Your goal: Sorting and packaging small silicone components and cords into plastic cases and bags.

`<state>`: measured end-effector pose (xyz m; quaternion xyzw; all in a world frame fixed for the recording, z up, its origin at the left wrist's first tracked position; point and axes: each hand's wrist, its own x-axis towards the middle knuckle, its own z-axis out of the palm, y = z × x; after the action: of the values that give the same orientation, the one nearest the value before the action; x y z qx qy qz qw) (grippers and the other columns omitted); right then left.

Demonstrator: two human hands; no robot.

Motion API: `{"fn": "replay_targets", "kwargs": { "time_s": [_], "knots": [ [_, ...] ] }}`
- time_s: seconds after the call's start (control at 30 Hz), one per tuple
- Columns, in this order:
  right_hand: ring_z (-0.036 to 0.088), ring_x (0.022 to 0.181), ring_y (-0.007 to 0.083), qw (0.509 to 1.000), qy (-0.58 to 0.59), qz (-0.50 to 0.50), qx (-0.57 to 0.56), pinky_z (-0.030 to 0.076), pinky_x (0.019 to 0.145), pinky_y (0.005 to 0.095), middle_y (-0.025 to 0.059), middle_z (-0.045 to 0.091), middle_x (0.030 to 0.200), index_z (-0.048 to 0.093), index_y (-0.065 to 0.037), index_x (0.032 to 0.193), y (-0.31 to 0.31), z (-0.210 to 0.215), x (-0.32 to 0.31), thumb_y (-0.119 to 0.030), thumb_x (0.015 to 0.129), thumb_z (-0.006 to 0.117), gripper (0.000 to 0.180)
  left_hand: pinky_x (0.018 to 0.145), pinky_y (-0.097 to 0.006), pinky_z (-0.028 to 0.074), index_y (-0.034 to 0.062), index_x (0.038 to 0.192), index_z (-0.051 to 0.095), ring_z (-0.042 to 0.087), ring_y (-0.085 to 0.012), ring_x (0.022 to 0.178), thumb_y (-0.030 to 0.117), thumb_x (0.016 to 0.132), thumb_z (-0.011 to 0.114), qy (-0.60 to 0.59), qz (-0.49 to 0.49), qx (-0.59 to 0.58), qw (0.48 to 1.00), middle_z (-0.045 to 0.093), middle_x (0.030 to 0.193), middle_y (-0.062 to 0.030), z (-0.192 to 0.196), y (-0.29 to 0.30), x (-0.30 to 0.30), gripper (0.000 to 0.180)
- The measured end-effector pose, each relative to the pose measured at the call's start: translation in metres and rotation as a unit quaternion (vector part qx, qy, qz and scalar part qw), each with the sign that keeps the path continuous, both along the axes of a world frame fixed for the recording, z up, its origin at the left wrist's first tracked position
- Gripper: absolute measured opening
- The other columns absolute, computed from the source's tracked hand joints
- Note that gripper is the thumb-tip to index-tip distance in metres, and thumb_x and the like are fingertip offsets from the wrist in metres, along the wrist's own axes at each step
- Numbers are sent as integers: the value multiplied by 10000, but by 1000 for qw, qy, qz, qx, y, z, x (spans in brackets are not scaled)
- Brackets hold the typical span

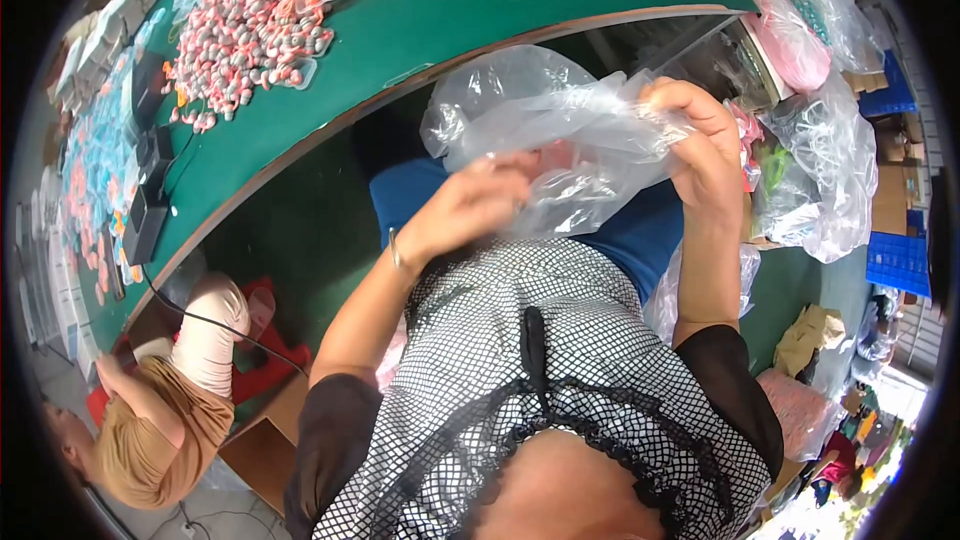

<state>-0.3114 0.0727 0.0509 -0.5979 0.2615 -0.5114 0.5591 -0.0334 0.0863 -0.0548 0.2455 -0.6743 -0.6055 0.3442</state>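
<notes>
Bag (560,120): you hold this clear plastic bag up in front of your chest, between both hands, just below the counter's (420,40) near edge. It is crumpled and puffed with air, and something pink shows faintly through the film between your hands; what it is cannot be told.

The step in hand looks like working the bag's mouth open or sorting its film, with the grip already taken. The next move, by my judgement, calls for keeping both pinches firm while you pull the layers apart, since thin film slips and clings.

Your left hand (480,205) sits at the bag's lower left, fingers curled and pressed together on a fold of film, thumb side toward you. Your right hand (700,140) is higher, at the bag's right end, fingers bent over and pinching the gathered plastic.

Beyond your hands, pink and grey small parts (240,40) lie heaped on the counter. To the right of your right hand, more filled clear bags (830,180) are piled.
</notes>
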Motion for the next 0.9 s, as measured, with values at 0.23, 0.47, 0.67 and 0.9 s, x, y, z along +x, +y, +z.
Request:
{"fn": "replay_targets", "kwargs": {
  "time_s": [0.23,0.47,0.67,0.9],
  "knots": [
    [645,995,158,996,-3,-87,20,502,902,290,103,677,1082,642,58,1104,7,2,-17,27,841,544,283,793,-499,505,53,1308,585,680,-404,836,387,921,621,-313,-185,-175,915,689,888,-235,10,-1,-60,513],
    [657,960,158,982,-33,-180,52,511,874,284,116,693,1079,620,80,1182,30,52,-50,-31,890,571,316,636,-499,483,104,1130,672,645,-398,670,347,906,617,-253,-224,-245,909,650,700,-174,59,32,-47,335],
    [666,872,140,956,50,-274,89,540,790,265,109,696,1083,622,63,1200,35,38,-54,-3,905,549,310,590,-495,500,64,1010,644,664,-386,680,336,915,625,-293,-197,-183,917,647,673,-167,61,34,-45,289],
    [680,890,141,954,82,-287,17,550,821,265,108,705,1063,621,51,1237,36,103,-59,-74,908,577,354,519,-443,501,42,1082,642,656,-339,619,307,917,644,-260,-145,-257,919,626,693,-123,139,43,-25,312]
  ]
}}
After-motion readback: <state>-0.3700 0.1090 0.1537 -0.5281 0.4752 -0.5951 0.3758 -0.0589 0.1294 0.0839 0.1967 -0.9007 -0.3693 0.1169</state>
